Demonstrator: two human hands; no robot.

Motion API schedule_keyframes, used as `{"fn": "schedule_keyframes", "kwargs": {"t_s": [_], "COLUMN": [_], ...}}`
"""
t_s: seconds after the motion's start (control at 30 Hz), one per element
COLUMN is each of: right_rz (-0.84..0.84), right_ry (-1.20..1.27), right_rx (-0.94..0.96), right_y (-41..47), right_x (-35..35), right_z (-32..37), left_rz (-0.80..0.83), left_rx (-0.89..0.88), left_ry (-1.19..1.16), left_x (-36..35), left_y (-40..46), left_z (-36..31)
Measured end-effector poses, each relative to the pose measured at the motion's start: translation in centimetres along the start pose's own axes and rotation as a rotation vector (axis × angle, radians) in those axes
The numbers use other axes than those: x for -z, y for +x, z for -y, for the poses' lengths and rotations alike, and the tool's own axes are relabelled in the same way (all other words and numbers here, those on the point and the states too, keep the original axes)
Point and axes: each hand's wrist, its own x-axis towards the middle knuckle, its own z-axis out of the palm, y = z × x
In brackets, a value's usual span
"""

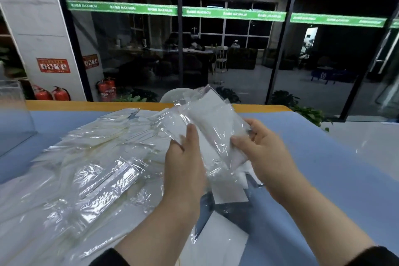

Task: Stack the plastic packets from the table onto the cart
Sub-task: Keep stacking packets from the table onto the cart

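Observation:
A bundle of clear plastic packets [210, 119] with white inserts is held up above the blue table [319, 157], tilted away from me. My left hand [185, 164] grips the bundle's left side with the thumb on top. My right hand [261, 149] grips its right side, thumb pressed on the front. A wide heap of loose packets [92, 164] covers the table's left half. More packets [228, 194] lie flat under my hands. No cart is in view.
A clear acrylic box [13, 112] stands at the table's left edge. The table's far edge has a yellow band [90, 104]. Beyond it is a glass wall [233, 54], with red fire extinguishers [61, 93] and plants [306, 112] on the floor.

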Motion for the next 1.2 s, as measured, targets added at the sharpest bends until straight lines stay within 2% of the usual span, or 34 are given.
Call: {"fn": "schedule_keyframes", "kwargs": {"t_s": [0.13, 0.23, 0.4, 0.47, 0.53, 0.6, 0.7, 0.77, 0.83, 0.9, 1.07, 1.2], "right_rz": [0.134, 0.227, 0.184, 0.151, 0.082, 0.05, 0.164, 0.241, 0.276, 0.273, 0.068, 0.172], "right_ry": [-0.149, -0.047, 0.135, 0.136, -0.019, -0.328, -0.819, -0.937, -0.932, -0.854, -0.682, -0.664], "right_rx": [0.023, -0.026, -0.015, 0.018, 0.1, 0.171, 0.206, 0.231, 0.248, 0.226, 0.169, 0.194], "right_y": [-0.8, -1.2, -1.5, -1.7, -2.2, -2.9, -4.1, -4.7, -5.2, -5.8, -5.8, -6.3], "right_x": [-1.4, -1.6, -0.9, 0.3, 2.2, 4.9, 8.5, 9.6, 9.7, 9.6, 10.2, 9.5], "right_z": [-0.9, -0.7, -0.1, 0.5, 1.3, 2.0, 2.6, 2.5, 1.3, -0.6, -3.7, -3.7], "left_rz": [0.114, 0.117, 0.118, 0.153, 0.123, 0.074, 0.203, 0.285, 0.278, 0.266, 0.245, 0.311], "left_rx": [0.066, 0.107, -0.019, -0.114, -0.237, -0.298, -0.199, -0.083, -0.035, -0.087, -0.149, -0.151], "left_ry": [-0.08, -0.106, 0.075, 0.041, -0.034, -0.086, 0.007, 0.142, 0.225, 0.293, 0.322, 0.286], "left_x": [-0.2, -0.2, -0.9, -0.9, -0.6, -0.3, -1.4, -2.7, -3.7, -4.1, -4.0, -4.5], "left_y": [-0.5, -0.4, -0.6, -1.2, -1.5, -1.6, -3.0, -4.4, -5.1, -5.4, -4.2, -5.3], "left_z": [-0.2, -0.2, -0.1, -0.3, -0.6, -1.1, -2.3, -2.4, -1.3, 0.4, 1.7, 1.8]}}
